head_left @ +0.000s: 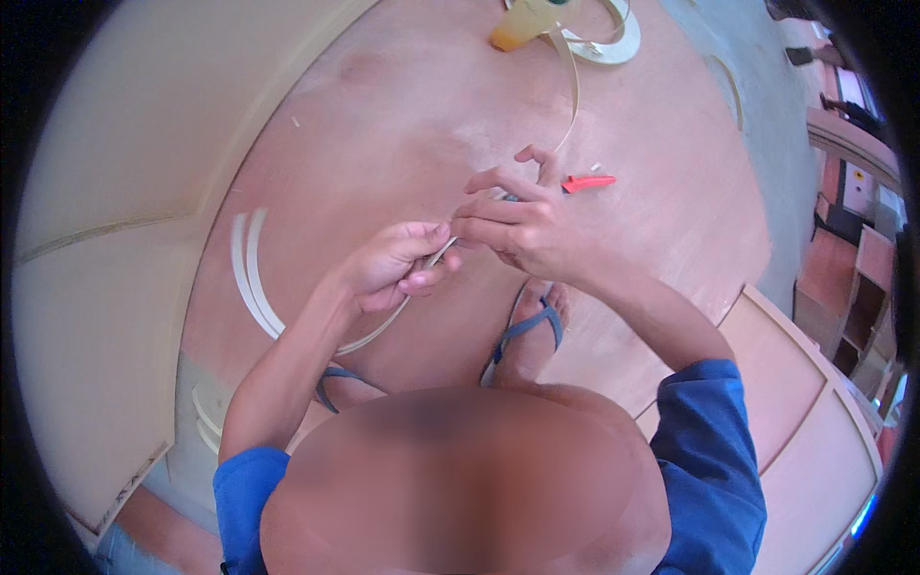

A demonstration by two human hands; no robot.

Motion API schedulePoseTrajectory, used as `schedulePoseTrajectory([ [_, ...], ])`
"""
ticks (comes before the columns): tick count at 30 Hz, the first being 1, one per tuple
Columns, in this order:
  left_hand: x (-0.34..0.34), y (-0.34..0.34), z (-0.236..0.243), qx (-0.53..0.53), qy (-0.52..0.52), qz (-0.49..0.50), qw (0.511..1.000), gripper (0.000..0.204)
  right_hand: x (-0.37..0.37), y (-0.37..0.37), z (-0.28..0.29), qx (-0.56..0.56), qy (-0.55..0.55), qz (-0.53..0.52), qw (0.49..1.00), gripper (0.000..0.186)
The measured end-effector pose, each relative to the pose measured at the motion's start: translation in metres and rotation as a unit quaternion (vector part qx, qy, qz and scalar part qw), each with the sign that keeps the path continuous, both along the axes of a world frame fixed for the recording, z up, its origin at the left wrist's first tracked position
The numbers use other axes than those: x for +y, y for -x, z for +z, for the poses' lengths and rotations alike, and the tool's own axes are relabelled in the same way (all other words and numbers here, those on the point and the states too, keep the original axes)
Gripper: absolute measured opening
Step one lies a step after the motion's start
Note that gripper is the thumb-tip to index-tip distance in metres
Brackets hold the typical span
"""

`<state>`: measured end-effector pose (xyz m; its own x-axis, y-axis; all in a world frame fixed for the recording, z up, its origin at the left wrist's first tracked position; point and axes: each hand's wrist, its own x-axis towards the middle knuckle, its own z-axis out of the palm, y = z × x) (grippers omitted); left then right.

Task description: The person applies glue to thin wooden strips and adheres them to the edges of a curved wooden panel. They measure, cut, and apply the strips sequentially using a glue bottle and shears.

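Observation:
Between the fingers and thumb of my left hand (407,261) is a narrow pale strip (372,335), its length curving down toward my left foot. My right hand (522,220) meets the left at the fingertips and pinches the strip there; its index and little fingers are partly raised and its thumb is mostly hidden. A red-handled tool (588,182) shows just beyond the right hand. Whether it is held or lies on the board I cannot make out. Another pale band (573,91) runs from the far side down behind the right hand.
Under me is a large reddish wooden board (383,125). At its far side are a coil of pale banding (618,43) and a container with yellowish contents (522,27). Two curved strips (251,278) lie left. A tall pale panel (115,316) borders the left, framed panels (767,383) the right.

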<state>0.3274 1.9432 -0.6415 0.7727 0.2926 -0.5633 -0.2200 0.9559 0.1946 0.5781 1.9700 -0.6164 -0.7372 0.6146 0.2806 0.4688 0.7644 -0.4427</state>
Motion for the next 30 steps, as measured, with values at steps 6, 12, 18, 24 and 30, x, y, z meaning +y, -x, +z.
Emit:
schedulePoseTrajectory([
  [6,-0.011,-0.011,-0.014,0.167,-0.166,-0.043,0.971,0.033,-0.04,-0.014,-0.007,0.065,0.049,-0.251,0.964,0.03],
  [12,-0.022,-0.02,-0.009,0.302,-0.256,-0.012,0.918,0.024,-0.059,-0.01,-0.021,0.265,0.643,-0.442,0.566,0.041],
  [18,-0.032,-0.029,-0.014,0.374,-0.274,-0.009,0.886,0.022,-0.046,0.03,-0.065,0.45,0.653,-0.36,0.491,0.023],
  [24,-0.038,-0.028,-0.016,0.364,-0.269,0.025,0.891,0.023,-0.042,0.031,-0.066,0.467,0.638,-0.355,0.498,0.019],
  [30,-0.038,-0.028,-0.017,0.372,-0.267,0.039,0.888,0.024,-0.037,0.04,-0.061,0.447,0.616,-0.371,0.532,0.017],
])
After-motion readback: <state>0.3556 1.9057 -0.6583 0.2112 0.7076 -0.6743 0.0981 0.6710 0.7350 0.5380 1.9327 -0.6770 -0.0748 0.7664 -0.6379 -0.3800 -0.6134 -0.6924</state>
